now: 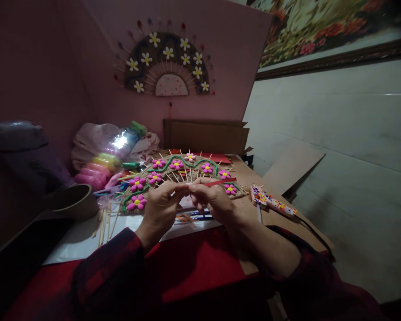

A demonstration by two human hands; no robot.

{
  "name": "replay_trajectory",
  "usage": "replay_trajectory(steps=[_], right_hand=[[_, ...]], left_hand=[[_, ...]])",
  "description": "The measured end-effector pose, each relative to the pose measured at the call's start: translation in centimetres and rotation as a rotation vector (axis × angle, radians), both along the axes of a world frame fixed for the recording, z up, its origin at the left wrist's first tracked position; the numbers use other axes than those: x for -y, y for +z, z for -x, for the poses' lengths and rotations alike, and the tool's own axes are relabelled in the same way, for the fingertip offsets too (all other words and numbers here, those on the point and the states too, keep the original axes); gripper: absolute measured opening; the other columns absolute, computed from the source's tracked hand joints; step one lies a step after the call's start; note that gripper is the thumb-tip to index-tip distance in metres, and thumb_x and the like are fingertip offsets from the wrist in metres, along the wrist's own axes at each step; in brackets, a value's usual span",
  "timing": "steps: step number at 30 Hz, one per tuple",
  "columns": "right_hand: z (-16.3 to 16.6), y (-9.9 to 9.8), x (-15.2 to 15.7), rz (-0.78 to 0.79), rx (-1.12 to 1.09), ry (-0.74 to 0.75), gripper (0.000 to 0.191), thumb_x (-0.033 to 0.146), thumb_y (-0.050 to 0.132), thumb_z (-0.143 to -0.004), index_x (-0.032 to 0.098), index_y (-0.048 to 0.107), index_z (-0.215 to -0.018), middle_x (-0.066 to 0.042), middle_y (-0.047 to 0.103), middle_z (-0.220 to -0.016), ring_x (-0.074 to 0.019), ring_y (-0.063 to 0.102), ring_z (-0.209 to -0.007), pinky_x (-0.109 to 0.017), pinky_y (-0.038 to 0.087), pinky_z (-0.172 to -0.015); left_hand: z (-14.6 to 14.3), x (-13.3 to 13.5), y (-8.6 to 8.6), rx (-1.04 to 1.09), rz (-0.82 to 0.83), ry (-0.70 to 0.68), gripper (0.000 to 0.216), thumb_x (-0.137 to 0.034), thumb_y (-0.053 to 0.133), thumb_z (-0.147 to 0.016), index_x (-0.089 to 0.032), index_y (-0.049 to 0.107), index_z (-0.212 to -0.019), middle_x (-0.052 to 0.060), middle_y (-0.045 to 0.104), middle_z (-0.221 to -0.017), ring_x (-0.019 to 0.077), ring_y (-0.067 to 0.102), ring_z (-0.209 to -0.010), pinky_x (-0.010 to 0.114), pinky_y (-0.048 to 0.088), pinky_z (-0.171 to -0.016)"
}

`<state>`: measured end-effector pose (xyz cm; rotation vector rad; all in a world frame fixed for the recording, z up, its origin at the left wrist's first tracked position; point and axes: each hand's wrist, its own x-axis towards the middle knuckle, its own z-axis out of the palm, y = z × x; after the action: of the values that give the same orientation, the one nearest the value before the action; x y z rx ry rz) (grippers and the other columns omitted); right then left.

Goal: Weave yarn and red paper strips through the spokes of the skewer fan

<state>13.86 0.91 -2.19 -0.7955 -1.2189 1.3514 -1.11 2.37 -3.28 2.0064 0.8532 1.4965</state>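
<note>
In front of my chest, both hands meet fingertip to fingertip. My left hand (161,208) pinches near one end of a thin red strip (222,181), perhaps paper. My right hand (214,199) grips the same strip, whose free end sticks out to the right. Just behind them lies a fan-shaped craft piece (165,168) wrapped in twine, with pink clay-like flowers (137,202), a wavy green line and thin sticks around its edges. My fingers and hands hide part of its lower middle.
A flower-patterned glue gun (274,204) lies right on cardboard. Loose wooden sticks (103,223) and a round bowl (75,201) are left. Behind are bagged coloured clay (102,162) and a folded cardboard box (205,137). A similar fan (167,58) stands out on the pink backdrop.
</note>
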Motion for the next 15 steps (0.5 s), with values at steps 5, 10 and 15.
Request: replay_trajectory(steps=[5,10,15], right_hand=[[0.13,0.25,0.00,0.221,-0.139,0.066,0.013,0.026,0.059,-0.069,0.015,0.053,-0.063,0.006,0.053,-0.046,-0.0047,0.041,-0.034,-0.016,0.029,-0.032],[-0.04,0.45,-0.26,0.394,-0.283,0.185,0.008,0.018,0.056,-0.070,0.013,0.053,-0.064,0.006,0.052,-0.047,-0.0024,0.038,-0.035,-0.014,0.024,-0.033],[-0.07,0.58,-0.31,0.492,-0.350,0.200,0.007,0.012,0.053,-0.071,0.012,0.052,-0.064,0.005,0.051,-0.047,-0.0013,0.035,-0.033,-0.013,0.021,-0.031]], left_hand=[[-0.32,0.18,0.02,0.114,0.118,-0.036,0.012,-0.024,0.064,-0.076,-0.017,0.072,-0.082,0.005,0.068,-0.071,0.0156,0.064,-0.061,0.022,0.052,-0.043],[-0.51,0.36,0.41,0.108,0.243,-0.019,0.017,-0.026,0.066,-0.073,-0.014,0.073,-0.082,0.006,0.071,-0.075,0.0146,0.063,-0.057,0.021,0.051,-0.042],[-0.52,0.57,0.98,0.080,0.327,-0.042,0.022,-0.031,0.066,-0.073,-0.013,0.073,-0.083,0.005,0.071,-0.072,0.0109,0.058,-0.048,0.020,0.049,-0.040]])
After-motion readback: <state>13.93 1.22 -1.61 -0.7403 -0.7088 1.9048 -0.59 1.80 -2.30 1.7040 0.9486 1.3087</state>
